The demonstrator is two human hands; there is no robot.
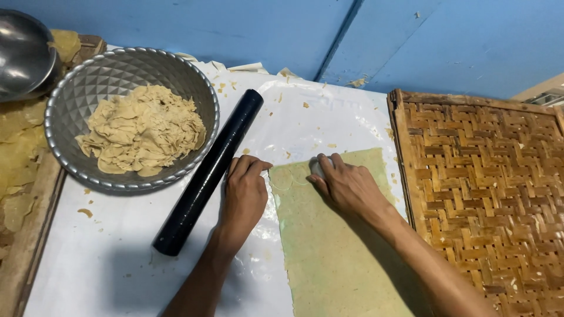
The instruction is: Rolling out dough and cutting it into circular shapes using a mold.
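Observation:
A thin sheet of pale green-tan dough (pixel 335 252) lies flat on a white plastic-covered table (pixel 106 258). My right hand (pixel 346 185) presses a small round cutter, mostly hidden under the fingers, into the sheet's far left corner. Faint round cut marks show beside it. My left hand (pixel 245 194) rests flat on the plastic at the sheet's left edge, fingers together, holding nothing. A black rolling pin (pixel 208 173) lies diagonally just left of that hand.
A faceted metal bowl (pixel 70 111) heaped with torn dough scraps stands at the back left. A second metal bowl (pixel 20 53) and a wooden board with dough pieces (pixel 17 176) are at the far left. A woven bamboo tray (pixel 487 199) lies right. A blue wall (pixel 247 29) stands behind.

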